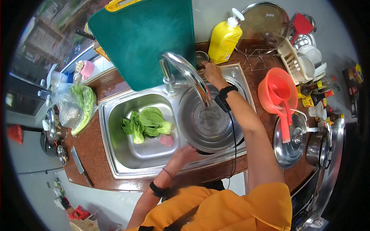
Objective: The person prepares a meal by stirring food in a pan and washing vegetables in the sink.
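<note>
My right hand (213, 73) reaches to the back edge of the double sink, beside a perforated metal sink strainer (201, 58) and below a yellow pump bottle (225, 42). Its fingertips are partly hidden, so a grip cannot be made out. Blurred and with nothing visible in it, my left hand (185, 156) hovers over the front rim near a round metal basin (188, 135). That basin sits in the right bowl under the chrome faucet (192, 73), with what looks like water inside. In the left bowl (124, 156) lie green bok choy (151, 118) and a pink piece (166, 140), perhaps meat or a sponge.
A green cutting board (144, 43) leans behind the faucet. On the left are a plastic bag of vegetables (78, 106) and a cleaver (78, 161). To the right stand a red plastic basin with a ladle (268, 89), a metal lid (290, 144) and a dish rack (293, 62).
</note>
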Demonstrator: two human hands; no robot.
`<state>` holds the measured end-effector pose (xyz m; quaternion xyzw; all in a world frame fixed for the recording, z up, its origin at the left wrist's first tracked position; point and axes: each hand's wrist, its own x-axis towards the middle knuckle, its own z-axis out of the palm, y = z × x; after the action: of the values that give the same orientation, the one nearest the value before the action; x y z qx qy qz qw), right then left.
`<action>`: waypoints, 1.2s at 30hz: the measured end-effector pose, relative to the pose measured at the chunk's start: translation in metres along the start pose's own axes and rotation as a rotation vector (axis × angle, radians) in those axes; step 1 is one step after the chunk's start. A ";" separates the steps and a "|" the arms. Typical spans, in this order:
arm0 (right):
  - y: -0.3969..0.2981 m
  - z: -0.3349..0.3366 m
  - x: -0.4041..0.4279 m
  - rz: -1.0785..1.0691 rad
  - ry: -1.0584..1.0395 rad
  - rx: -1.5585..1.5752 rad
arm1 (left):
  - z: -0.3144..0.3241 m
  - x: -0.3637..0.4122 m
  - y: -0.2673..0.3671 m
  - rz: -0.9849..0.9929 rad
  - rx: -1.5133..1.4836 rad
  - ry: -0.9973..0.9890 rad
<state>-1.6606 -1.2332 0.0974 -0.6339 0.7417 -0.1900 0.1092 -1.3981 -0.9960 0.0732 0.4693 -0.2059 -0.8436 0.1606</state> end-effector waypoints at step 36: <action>0.006 -0.187 -0.351 0.371 0.738 0.854 | 0.040 0.003 0.007 -0.230 -0.144 -0.333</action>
<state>-1.6811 -0.8614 0.2361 -0.2855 0.6870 -0.6572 0.1208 -1.4336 -0.9953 0.0937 0.3311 -0.1137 -0.9348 0.0602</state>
